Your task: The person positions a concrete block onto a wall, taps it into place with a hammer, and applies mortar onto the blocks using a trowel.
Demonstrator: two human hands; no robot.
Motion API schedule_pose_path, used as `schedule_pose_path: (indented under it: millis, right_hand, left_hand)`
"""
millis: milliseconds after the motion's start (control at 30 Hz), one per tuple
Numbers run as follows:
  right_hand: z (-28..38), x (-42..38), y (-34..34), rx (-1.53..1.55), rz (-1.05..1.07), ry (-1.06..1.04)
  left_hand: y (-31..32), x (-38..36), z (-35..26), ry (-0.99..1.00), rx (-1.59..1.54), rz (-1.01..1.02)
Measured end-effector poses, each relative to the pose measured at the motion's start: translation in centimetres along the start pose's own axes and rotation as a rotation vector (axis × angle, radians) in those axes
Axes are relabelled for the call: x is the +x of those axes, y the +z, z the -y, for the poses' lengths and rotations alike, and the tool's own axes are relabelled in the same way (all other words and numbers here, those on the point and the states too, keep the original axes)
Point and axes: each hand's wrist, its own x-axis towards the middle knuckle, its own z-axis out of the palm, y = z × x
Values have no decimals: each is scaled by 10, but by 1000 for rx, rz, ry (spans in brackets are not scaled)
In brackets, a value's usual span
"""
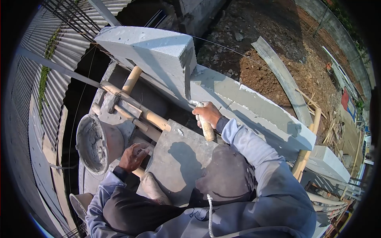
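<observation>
My right hand (209, 114) is closed around the wooden handle of a trowel (207, 129). The trowel's metal blade (187, 81) is seen nearly edge-on, against the end of a raised pale block (158, 49). My left hand (134, 157) hovers beside a bucket (94, 143) of grey mortar, its fingers loosely bent and nothing visible in them. Below the trowel runs a course of pale blocks (254, 104) with grey mortar patches along it.
I am crouched on a grey board (178, 158) laid over bamboo poles (152, 119). A second bucket (81, 203) stands at the lower left. Corrugated roofing (71, 51) lies on the left. A string line (226, 47) stretches over the wall, with soil and rubble beyond.
</observation>
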Motion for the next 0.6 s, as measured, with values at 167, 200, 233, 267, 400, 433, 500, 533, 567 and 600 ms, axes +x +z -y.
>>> schedule_pose_path:
  millis: [167,200,233,267,400,433,500,533,567,600]
  right_hand:
    - [-20,-20,-32,-266,211,58]
    - [-15,-21,-33,-118,206,41]
    - [-7,-25,-33,28,202,28]
    - [1,-30,-31,175,198,20]
    - [52,-20,-18,282,153,-69]
    - [59,-12,-15,238,153,-92]
    - [63,-13,-4,142,94,-56]
    - [65,-13,-1,92,64,-36]
    - [59,-16,0,74,101,-38]
    - [52,-23,2,64,104,-82]
  left_hand:
    - [1,5,-10,22,47,7]
    - [2,5,-9,20,43,-4]
    - [4,4,-7,15,36,-14]
    - [6,4,-6,31,37,-15]
    - [4,1,-9,36,48,-6]
    - [3,0,-10,22,45,1]
    - [2,-4,-6,-7,33,-12]
    - [3,-6,-3,-23,23,-18]
    - [3,-6,3,-12,21,-19]
    - [3,-7,12,-2,19,-15]
